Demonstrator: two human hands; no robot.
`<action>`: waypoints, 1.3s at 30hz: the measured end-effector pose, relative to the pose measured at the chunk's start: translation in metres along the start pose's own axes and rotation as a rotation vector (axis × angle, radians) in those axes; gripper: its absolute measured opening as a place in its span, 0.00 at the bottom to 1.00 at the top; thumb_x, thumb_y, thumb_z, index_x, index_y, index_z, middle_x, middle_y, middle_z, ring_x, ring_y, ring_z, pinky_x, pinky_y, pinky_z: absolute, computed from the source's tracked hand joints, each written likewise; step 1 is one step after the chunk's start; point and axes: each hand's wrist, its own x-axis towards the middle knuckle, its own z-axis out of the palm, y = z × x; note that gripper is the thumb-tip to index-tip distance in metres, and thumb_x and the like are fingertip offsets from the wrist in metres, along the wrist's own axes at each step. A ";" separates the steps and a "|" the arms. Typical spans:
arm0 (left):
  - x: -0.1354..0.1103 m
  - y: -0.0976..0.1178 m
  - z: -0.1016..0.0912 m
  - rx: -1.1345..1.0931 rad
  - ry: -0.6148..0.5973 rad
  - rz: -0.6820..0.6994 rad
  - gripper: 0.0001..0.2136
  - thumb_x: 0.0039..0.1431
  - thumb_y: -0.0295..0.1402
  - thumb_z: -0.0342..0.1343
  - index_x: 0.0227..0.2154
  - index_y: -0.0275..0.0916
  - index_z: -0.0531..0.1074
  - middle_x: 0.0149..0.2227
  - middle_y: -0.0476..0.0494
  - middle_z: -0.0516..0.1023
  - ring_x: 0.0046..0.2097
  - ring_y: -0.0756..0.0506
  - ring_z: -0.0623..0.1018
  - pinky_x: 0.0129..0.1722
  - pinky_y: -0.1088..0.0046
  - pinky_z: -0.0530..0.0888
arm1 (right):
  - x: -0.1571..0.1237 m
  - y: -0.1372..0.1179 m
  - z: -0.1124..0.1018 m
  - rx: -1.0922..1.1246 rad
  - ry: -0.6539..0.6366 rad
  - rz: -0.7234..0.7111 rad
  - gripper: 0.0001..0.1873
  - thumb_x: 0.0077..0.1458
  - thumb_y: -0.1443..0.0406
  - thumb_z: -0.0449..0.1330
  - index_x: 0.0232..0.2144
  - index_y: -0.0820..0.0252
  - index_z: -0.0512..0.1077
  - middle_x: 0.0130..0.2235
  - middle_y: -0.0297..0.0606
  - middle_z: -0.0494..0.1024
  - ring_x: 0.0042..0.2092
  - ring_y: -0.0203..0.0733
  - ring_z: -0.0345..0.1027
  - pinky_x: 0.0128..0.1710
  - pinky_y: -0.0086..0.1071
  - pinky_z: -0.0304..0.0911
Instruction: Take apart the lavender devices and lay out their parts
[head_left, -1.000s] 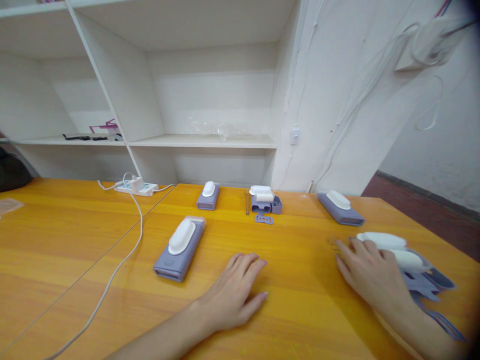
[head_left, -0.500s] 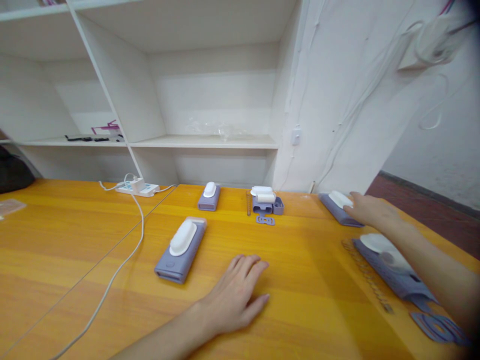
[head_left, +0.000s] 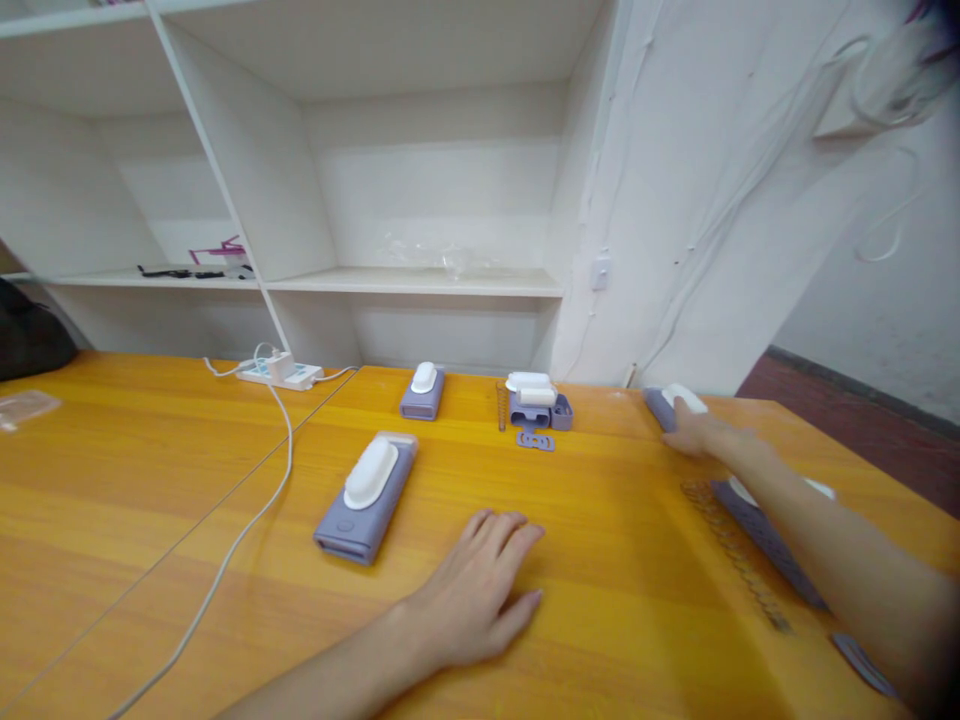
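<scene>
My left hand [head_left: 480, 585] lies flat on the orange table [head_left: 150, 480], fingers stretched out, holding nothing. The nearest thing to it is a purple device with a white top [head_left: 366, 492], just to its left. My right arm reaches to the far right of the table. There my right hand [head_left: 701, 435] is closed over another purple device with a white top [head_left: 673, 400], most of which it hides. A third purple, white-topped unit [head_left: 765, 530] lies partly under my right forearm.
A small purple device [head_left: 422, 390] and a cluster of purple and white parts [head_left: 536, 405] with a spring [head_left: 501, 405] sit at the back. A power strip [head_left: 281, 372] trails a white cable [head_left: 247, 520]. White shelves [head_left: 412, 282] stand behind. A long coil [head_left: 739, 560] lies at the right.
My right hand left the near right unit, reached back to the far right device and closed over it. The left hand stayed still.
</scene>
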 end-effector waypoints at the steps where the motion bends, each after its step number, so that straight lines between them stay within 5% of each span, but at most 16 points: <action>1: 0.000 0.000 0.000 -0.001 0.000 0.003 0.23 0.59 0.35 0.49 0.57 0.41 0.54 0.55 0.40 0.63 0.55 0.42 0.63 0.58 0.60 0.59 | -0.004 -0.009 -0.003 -0.074 -0.110 0.040 0.35 0.48 0.56 0.57 0.56 0.70 0.61 0.39 0.59 0.75 0.37 0.58 0.70 0.36 0.51 0.60; 5: 0.000 0.001 0.000 -0.003 0.004 0.014 0.24 0.59 0.34 0.50 0.57 0.42 0.53 0.55 0.40 0.63 0.55 0.42 0.63 0.58 0.59 0.59 | -0.022 -0.053 -0.010 -0.178 -0.241 0.000 0.28 0.54 0.56 0.53 0.54 0.63 0.61 0.45 0.57 0.73 0.46 0.63 0.67 0.44 0.60 0.54; 9: 0.000 0.000 0.001 0.001 0.007 0.014 0.24 0.58 0.34 0.50 0.57 0.41 0.53 0.55 0.40 0.63 0.55 0.42 0.63 0.59 0.59 0.59 | -0.047 -0.092 -0.011 -0.194 -0.201 -0.121 0.22 0.55 0.57 0.51 0.48 0.64 0.66 0.43 0.55 0.74 0.48 0.63 0.65 0.48 0.62 0.48; 14: -0.001 -0.001 0.003 -0.001 0.017 0.014 0.24 0.58 0.33 0.50 0.57 0.41 0.53 0.55 0.40 0.63 0.55 0.42 0.63 0.60 0.58 0.58 | -0.106 -0.132 -0.023 -0.238 -0.043 -0.362 0.25 0.58 0.60 0.49 0.55 0.68 0.61 0.43 0.55 0.74 0.48 0.61 0.65 0.50 0.59 0.46; 20: -0.003 -0.006 0.011 0.030 0.119 0.004 0.27 0.57 0.34 0.51 0.59 0.41 0.51 0.59 0.36 0.57 0.59 0.39 0.59 0.60 0.54 0.56 | -0.188 -0.161 -0.036 0.048 0.041 -0.728 0.27 0.57 0.68 0.48 0.59 0.64 0.57 0.55 0.51 0.67 0.56 0.54 0.57 0.58 0.55 0.43; 25: -0.003 -0.009 0.014 0.080 0.220 0.062 0.31 0.54 0.35 0.55 0.59 0.42 0.50 0.61 0.34 0.52 0.62 0.37 0.55 0.60 0.50 0.53 | -0.221 -0.150 -0.036 0.296 0.115 -0.918 0.23 0.57 0.70 0.48 0.56 0.64 0.60 0.56 0.45 0.65 0.58 0.46 0.55 0.58 0.43 0.51; 29: 0.000 -0.005 0.009 0.131 0.152 0.048 0.28 0.54 0.35 0.55 0.58 0.44 0.56 0.60 0.36 0.55 0.60 0.36 0.58 0.58 0.49 0.56 | -0.209 -0.118 -0.017 0.259 0.222 -0.775 0.18 0.57 0.71 0.47 0.49 0.63 0.67 0.50 0.45 0.69 0.52 0.48 0.61 0.53 0.44 0.57; 34: 0.002 0.000 0.004 0.152 0.135 0.017 0.25 0.54 0.33 0.53 0.56 0.45 0.59 0.58 0.36 0.58 0.58 0.36 0.60 0.55 0.51 0.61 | -0.189 -0.075 0.016 0.076 0.179 -0.576 0.16 0.59 0.67 0.47 0.45 0.62 0.70 0.46 0.45 0.72 0.47 0.50 0.64 0.47 0.45 0.63; 39: -0.001 -0.002 0.010 0.131 0.192 -0.027 0.27 0.48 0.27 0.53 0.54 0.40 0.58 0.58 0.36 0.58 0.59 0.36 0.60 0.56 0.53 0.60 | -0.182 -0.048 0.021 0.000 0.191 -0.501 0.16 0.59 0.63 0.46 0.43 0.62 0.71 0.46 0.46 0.72 0.47 0.51 0.65 0.47 0.47 0.63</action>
